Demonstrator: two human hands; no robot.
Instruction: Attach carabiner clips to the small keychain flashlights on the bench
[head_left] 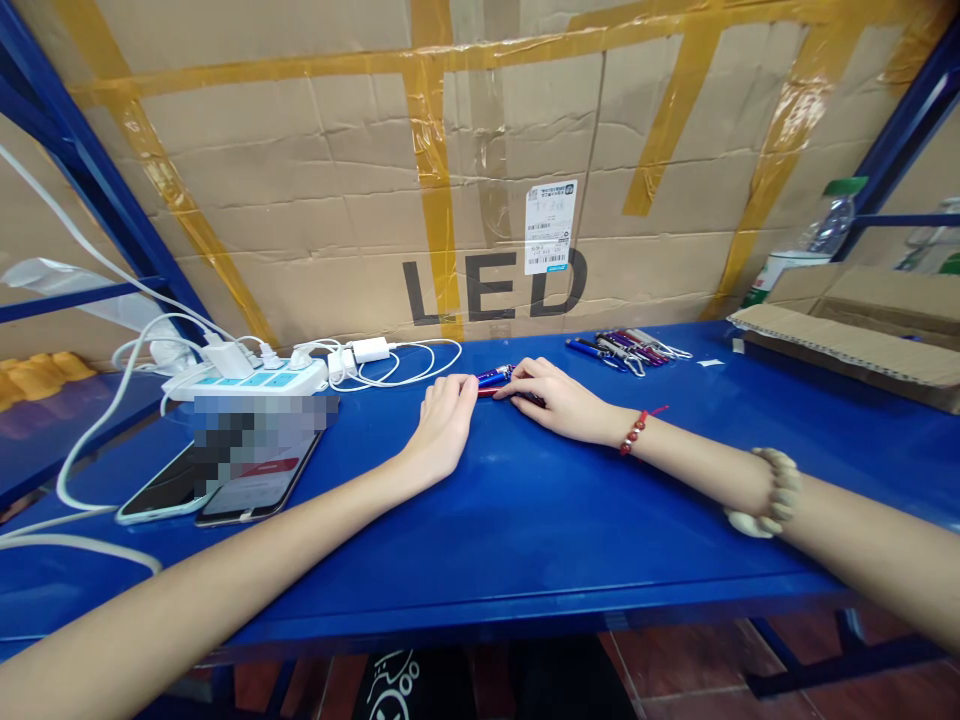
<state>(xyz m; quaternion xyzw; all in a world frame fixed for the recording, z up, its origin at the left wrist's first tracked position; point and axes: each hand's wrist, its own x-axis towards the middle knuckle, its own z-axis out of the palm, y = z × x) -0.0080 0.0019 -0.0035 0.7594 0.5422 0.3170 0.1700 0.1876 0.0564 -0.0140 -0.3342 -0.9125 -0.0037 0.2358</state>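
Observation:
A few slim, shiny pen-like tubes (493, 379), blue and red, lie on the blue table between my hands. My left hand (444, 420) rests on its side on the table, fingers stretched out and side by side, against the tubes' left ends. From the right, my right hand (553, 398) reaches over their other ends with bent fingers, a dark end showing beneath them. Its fingertips hold the tubes there, partly hiding them. Farther back to the right lies a row of similar tubes (626, 350) in blue, black, silver and purple, with thin cord loops.
A power strip (255, 381) with white plugs and tangled cables stands left, behind two phones (259, 475). An open cardboard box (847, 325) and a plastic bottle (829, 225) are at right. Taped cardboard (360, 200) marked LED forms the back wall. Blue table (480, 560) edge runs in front.

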